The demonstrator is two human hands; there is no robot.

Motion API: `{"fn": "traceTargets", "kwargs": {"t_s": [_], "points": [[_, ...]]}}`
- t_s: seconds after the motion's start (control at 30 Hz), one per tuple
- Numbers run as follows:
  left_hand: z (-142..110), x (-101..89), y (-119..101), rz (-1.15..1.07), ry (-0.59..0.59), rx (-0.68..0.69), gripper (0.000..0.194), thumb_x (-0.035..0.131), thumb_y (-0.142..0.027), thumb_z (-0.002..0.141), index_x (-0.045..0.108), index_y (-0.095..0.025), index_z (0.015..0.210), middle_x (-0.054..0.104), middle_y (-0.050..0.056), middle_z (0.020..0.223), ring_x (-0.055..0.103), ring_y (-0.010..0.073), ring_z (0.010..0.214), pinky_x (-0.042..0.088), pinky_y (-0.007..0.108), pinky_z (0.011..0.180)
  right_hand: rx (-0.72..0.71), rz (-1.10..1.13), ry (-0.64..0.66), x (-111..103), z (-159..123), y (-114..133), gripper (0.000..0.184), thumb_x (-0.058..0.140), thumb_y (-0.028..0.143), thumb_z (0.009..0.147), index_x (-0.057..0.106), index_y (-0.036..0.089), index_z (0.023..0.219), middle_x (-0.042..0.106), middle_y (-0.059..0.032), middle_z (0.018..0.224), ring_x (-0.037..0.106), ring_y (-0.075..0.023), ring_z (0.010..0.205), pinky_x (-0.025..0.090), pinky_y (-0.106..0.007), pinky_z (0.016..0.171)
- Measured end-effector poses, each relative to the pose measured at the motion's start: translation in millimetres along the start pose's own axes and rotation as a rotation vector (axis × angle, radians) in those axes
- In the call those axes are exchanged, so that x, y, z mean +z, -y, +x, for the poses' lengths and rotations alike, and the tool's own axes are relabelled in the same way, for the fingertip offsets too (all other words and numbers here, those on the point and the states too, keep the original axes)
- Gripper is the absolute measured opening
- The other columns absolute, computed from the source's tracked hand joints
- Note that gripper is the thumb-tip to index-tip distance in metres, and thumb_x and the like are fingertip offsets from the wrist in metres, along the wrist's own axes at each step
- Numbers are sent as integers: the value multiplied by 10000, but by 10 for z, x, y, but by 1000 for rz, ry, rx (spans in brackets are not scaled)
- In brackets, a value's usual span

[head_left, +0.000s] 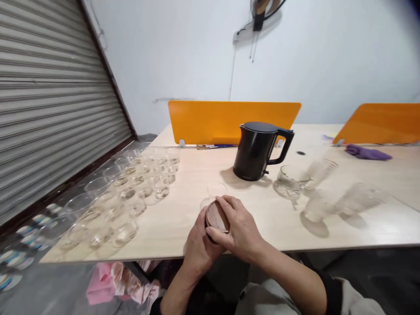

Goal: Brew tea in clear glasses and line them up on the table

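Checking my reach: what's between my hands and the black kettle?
Head view: a clear glass stands beyond your left hand and right hand, which grip a round wooden disc, short of the black kettle.

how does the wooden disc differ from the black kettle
The black kettle is much bigger than the wooden disc. The kettle is black with a handle; the disc is brown-grained, handleless. The kettle stands on the table; the disc sits between the left hand and right hand.
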State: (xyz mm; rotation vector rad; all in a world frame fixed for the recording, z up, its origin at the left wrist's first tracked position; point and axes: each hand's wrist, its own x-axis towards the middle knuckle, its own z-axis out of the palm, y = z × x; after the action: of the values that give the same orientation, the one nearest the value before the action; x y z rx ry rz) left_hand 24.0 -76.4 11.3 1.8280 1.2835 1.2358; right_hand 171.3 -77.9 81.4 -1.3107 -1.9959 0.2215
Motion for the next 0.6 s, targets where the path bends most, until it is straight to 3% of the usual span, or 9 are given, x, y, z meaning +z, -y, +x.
{"fn": "traceTargets", "kwargs": {"t_s": [0.17, 0.3, 0.43, 0.6], "points": [[-23, 10, 14, 56, -5, -56, 949, 879, -398, 658, 408, -248, 1468, 665, 123, 1375, 675, 354, 1226, 585, 484, 957, 94, 234, -31, -105, 32, -43, 507, 638, 509, 905, 616, 252, 1341, 646, -104, 1287, 620, -296, 1193, 506, -474, 1048], [-26, -32, -9, 3, 29, -52, 934, 889, -354, 660, 420, -261, 1463, 668, 99, 1362, 666, 327, 1230, 562, 480, 1003, 92, 318, -181, -207, -11, -265, 524, 602, 523, 945, 569, 280, 1408, 622, -90, 1341, 576, -286, 1274, 469, -455, 1092], [-28, -26, 23, -8, 6, -10, 939, 889, -376, 661, 419, -231, 1462, 623, 127, 1420, 605, 342, 1314, 501, 512, 1097, 197, 71, -267, -367, -75, -674, 559, 636, 553, 912, 584, 274, 1393, 611, -113, 1340, 555, -327, 1283, 436, -524, 1109], [-41, -18, 48, -5, 21, -18, 933, 875, -391, 695, 396, -239, 1481, 626, 123, 1412, 610, 330, 1304, 504, 505, 1093, 380, -256, -112, -452, -213, -1207, 607, 680, 517, 837, 603, 213, 1356, 601, -159, 1336, 555, -374, 1270, 472, -550, 1059]]}}
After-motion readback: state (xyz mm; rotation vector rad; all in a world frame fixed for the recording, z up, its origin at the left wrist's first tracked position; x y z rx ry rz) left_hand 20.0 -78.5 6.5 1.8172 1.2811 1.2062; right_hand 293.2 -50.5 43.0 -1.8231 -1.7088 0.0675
